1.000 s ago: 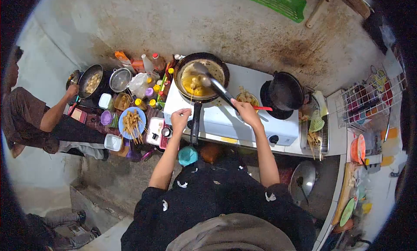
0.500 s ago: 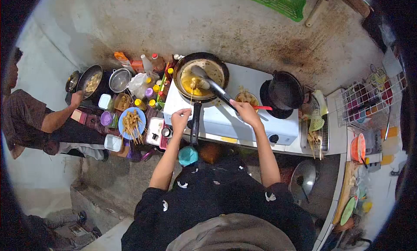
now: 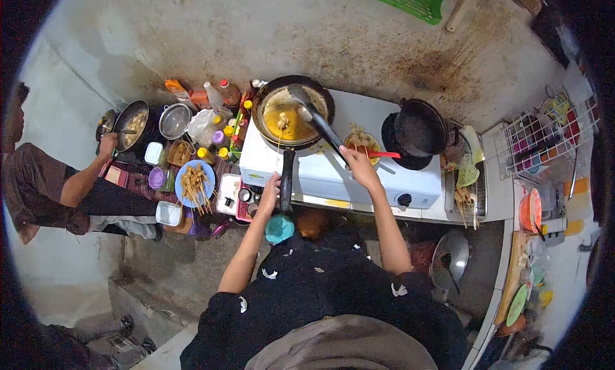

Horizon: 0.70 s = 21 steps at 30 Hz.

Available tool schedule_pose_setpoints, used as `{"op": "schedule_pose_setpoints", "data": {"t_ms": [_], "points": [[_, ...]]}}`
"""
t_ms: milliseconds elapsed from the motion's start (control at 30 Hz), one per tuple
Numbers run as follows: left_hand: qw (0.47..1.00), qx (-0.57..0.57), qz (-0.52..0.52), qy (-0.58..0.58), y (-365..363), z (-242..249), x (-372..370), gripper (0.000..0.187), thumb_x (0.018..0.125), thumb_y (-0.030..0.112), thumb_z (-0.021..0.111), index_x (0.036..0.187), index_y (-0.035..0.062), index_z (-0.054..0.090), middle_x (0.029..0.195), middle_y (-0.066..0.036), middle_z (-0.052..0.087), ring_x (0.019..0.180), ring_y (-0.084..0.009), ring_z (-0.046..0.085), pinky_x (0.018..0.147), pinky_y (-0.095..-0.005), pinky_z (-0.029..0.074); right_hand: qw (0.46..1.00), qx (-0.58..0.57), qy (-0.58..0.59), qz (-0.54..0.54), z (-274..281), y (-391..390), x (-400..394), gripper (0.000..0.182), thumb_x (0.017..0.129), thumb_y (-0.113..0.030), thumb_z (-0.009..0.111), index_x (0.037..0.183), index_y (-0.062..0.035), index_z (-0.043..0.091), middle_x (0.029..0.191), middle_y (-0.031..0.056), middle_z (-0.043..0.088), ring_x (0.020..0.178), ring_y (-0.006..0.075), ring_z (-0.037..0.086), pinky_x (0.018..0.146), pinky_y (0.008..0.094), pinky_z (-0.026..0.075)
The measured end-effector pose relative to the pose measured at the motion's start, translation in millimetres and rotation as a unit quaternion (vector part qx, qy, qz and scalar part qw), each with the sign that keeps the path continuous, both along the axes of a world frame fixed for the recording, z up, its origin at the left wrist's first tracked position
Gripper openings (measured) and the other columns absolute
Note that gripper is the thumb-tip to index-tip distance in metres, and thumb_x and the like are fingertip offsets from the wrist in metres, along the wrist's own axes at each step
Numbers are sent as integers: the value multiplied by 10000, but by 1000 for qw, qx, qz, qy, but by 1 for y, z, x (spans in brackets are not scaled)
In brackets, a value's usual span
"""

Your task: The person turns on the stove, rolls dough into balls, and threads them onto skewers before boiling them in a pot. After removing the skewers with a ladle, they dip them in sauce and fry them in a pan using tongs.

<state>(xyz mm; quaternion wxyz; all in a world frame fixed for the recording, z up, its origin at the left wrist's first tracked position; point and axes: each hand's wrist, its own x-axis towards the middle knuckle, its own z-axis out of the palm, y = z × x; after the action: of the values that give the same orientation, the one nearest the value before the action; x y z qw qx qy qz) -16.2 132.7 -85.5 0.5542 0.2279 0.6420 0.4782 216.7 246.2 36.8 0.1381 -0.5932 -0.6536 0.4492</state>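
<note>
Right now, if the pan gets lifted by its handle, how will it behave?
Probably front-heavy: the pan is wide, with one long handle under the left hand. The yellow liquid would likely slosh if tilted. Its skewers look loose and could slide.

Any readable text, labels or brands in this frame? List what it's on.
None can be read.
White two-burner stove: small dark mark near its front left corner, too blurred.
Sauce bottles with red and yellow caps: labels too small.
Flat white box with dark print: print illegible.
</note>
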Motion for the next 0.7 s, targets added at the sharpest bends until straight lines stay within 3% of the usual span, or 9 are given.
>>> {"op": "schedule_pose_setpoints", "data": {"t_ms": [67,100,200,367,467,533,633,700], "points": [[998,39,-40,18,0,-34,-1,657,849,568,312,1176,9,422,1023,-113,505,937,-185,477,856,-288,341,1000,-26,11,2,-2,0,2,623,816,-574,396,1032,-19,580,833,225,600,866,352,575,787,382,414],[998,25,-39,-37,-3,-9,6,615,861,533,326,1167,10,431,1033,-98,489,960,-182,461,857,-289,338,1000,-17,5,-4,-6,1,3,626,814,-580,394,1034,-24,582,836,226,602,865,355,576,788,382,415],[998,-3,-31,-62,-5,-6,7,591,867,506,335,1170,8,431,1048,-89,497,969,-165,461,864,-274,334,1000,14,-25,-2,-15,4,4,638,804,-596,391,1036,-35,585,853,228,603,871,357,576,790,384,417],[999,47,11,4,-8,0,8,548,860,446,411,1184,5,422,1081,-102,505,1001,-165,464,886,-269,329,997,36,-65,10,-5,12,3,663,786,-624,387,1042,-47,589,924,239,594,916,360,565,810,389,415],[997,51,-19,48,-13,25,13,531,854,402,456,1200,3,404,1113,-109,496,1040,-172,448,907,-276,318,998,47,-50,0,-2,13,4,659,788,-622,386,1031,-45,592,857,210,604,851,341,579,768,381,422],[996,43,-46,56,-13,30,16,531,850,384,475,1210,2,392,1129,-113,488,1063,-176,434,918,-279,308,999,16,-40,-18,-2,12,5,663,796,-617,383,995,-21,595,736,151,586,742,283,579,700,352,422],[998,40,3,52,-11,25,15,567,848,397,472,1236,-1,358,1139,-121,485,1068,-185,432,928,-270,299,1000,14,1,-28,-6,4,7,674,799,-616,381,947,6,594,654,96,531,636,218,529,645,325,406],[993,99,56,6,-8,16,8,589,847,401,471,1251,-8,341,1147,-137,480,1070,-203,438,943,-277,289,999,3,27,-39,-13,0,9,658,810,-602,381,930,10,592,639,82,516,627,198,515,632,310,402]]}}
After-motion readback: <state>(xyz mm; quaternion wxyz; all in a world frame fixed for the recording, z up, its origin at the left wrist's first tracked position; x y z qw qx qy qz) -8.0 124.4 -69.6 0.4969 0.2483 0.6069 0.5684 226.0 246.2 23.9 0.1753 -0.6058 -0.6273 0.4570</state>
